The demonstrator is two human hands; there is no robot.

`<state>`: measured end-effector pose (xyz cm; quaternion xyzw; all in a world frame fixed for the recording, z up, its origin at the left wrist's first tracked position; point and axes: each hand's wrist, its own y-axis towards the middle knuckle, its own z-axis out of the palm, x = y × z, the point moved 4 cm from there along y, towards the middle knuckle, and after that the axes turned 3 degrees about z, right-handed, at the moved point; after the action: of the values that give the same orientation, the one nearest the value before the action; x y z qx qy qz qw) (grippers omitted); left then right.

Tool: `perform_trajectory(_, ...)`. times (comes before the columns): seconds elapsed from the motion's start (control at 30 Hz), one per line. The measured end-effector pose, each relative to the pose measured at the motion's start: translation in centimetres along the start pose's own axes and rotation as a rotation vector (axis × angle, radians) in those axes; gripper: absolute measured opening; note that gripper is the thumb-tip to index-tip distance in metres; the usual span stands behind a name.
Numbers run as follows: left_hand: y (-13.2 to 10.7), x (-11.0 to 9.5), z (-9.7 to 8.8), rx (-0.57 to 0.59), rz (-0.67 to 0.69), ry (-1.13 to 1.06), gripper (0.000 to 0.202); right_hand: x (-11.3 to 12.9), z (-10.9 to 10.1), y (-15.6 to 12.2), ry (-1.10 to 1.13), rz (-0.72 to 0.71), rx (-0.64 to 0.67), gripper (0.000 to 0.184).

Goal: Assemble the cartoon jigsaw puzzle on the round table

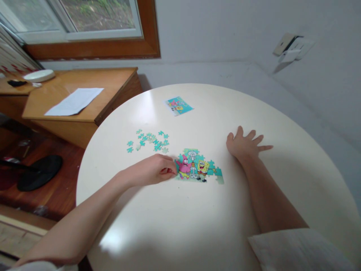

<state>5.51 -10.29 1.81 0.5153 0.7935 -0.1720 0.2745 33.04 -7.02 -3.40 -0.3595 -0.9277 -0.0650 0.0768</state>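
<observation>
A partly joined jigsaw puzzle with cartoon figures on a teal ground lies on the white round table. At its left edge, my left hand has its fingers pinched together, touching the puzzle's side; whatever sits between the fingertips is hidden. My right hand rests on the table to the right of the puzzle, fingers spread and holding nothing. Loose puzzle pieces, mostly teal, are scattered up and left of the joined part. Beyond them lies a small picture card showing similar cartoon figures.
A wooden desk stands at the left behind the table, bearing a paper sheet and a white round object. A wall socket is at the upper right. A black round base stands on the floor.
</observation>
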Motion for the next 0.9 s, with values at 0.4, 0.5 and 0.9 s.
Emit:
perform_trajectory(0.4,0.0,-0.48,0.03,0.017,0.039,-0.04,0.03,0.08,-0.18,-0.14,0.007,0.0,-0.002,0.056)
perform_trajectory(0.5,-0.02,-0.26,0.16,0.035,0.023,-0.008,0.033,0.07,-0.19,-0.19,-0.001,0.006,0.01,0.058)
perform_trajectory(0.9,-0.12,-0.01,0.19,0.057,-0.04,0.017,0.036,0.1,-0.19,0.0,0.003,0.025,0.039,0.058)
